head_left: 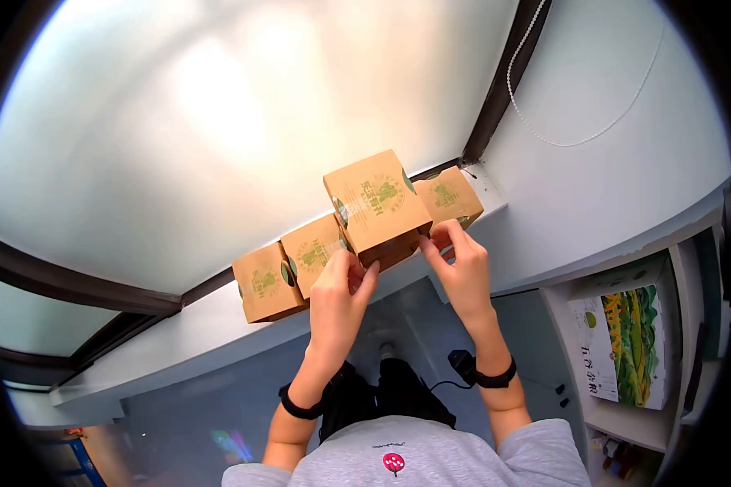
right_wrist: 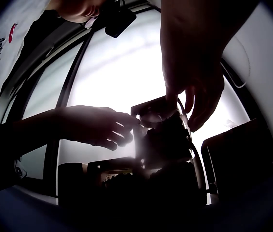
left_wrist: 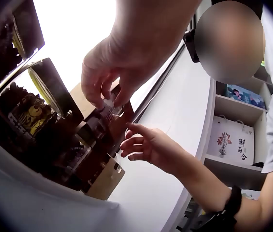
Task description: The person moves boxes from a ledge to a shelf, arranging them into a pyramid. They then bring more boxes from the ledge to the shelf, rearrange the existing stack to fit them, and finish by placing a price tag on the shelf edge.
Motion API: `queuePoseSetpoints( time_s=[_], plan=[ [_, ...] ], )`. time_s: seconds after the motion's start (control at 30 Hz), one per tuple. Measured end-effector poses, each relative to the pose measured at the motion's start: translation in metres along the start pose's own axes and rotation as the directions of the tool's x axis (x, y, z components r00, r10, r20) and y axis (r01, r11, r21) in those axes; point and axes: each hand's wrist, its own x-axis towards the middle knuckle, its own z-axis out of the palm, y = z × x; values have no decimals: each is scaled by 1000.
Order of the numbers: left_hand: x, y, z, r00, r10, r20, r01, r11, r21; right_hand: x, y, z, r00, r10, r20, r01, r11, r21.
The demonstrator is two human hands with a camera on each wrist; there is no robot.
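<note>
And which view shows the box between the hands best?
The head view: the box is well lit there, its printed top plain to see. In the left wrist view it is dark and partly hidden by the left hand; the right wrist view gives mainly a dark outline.

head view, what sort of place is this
Probably a shop or display corner, though an office is possible: matching printed cartons along a window ledge, and a shelf unit holding a decorated box.

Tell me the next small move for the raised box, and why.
Probably steady the raised box with both hands: it sits higher than the neighbouring boxes, and the left hand and right hand are at its near corners.
</note>
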Motion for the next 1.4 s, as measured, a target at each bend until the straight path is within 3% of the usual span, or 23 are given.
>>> queuePoseSetpoints(
  time_s=[0.07, 0.17, 0.33, 0.43, 0.63, 0.8, 0.93, 1.1, 1.2, 1.4],
  plan=[
    [4, -6, 4, 998, 43, -37, -41, 999, 31, 3, 4, 4, 1000, -31, 5, 31, 999, -40],
    [7, -6, 3, 1000, -28, 10, 27, 999, 41, 7, 2, 5, 999, -42, 8, 42, 996, -74],
    [10, -9, 5, 997, 73, 0, -72, 992, 102, 8, 7, 8, 995, -95, 41, 100, 987, -124],
    [8, -6, 1, 992, 128, 6, -128, 983, 131, 2, 2, 9, 996, -67, 52, 69, 997, -34],
    [-25, 9, -19, 980, 195, 35, -198, 972, 126, -36, -29, -4, 997, -62, -38, 61, 998, -24],
    [-65, 29, -44, 954, 279, 111, -285, 958, 41, -92, -64, -23, 986, -78, -146, 60, 991, -124],
    [-106, 28, -56, 915, 349, 202, -346, 937, -56, -153, -87, -31, 972, -15, -234, -31, 981, -191],
    [-162, 23, -63, 829, 429, 357, -382, 903, -197, -239, -110, -36, 939, 125, -319, -211, 945, -250],
    [-200, 26, -55, 748, 475, 463, -366, 878, -310, -298, -133, -51, 879, 256, -403, -380, 886, -266],
    [-276, 76, -37, 498, 636, 590, -375, 771, -515, -404, -172, -96, 689, 329, -646, -590, 771, -237]
  ],
)
